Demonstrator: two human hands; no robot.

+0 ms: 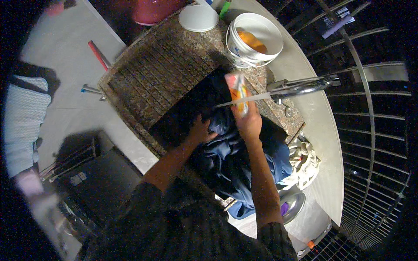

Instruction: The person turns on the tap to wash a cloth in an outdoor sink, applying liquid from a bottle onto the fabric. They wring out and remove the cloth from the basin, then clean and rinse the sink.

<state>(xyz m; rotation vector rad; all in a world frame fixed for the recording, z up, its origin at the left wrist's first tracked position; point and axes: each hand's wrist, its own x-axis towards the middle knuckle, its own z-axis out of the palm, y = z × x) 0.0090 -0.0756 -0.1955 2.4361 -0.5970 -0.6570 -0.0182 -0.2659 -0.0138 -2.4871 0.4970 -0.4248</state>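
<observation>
My right hand is closed around a white, orange and pink carton or packet, held up near the metal faucet. A pale stream of water runs from the faucet and appears to cross in front of the packet. My left hand has its fingers spread on wet dark fabric beside a shiny wet patch. The dark blue fabric is bunched in and over a granite sink with a ribbed washboard. What lies under the fabric is hidden.
A white bucket with an orange item inside stands behind the sink, near a round white lid. Cream fabric and a metal bowl lie at the right. Window bars run along the right. A black lidded box is at lower left.
</observation>
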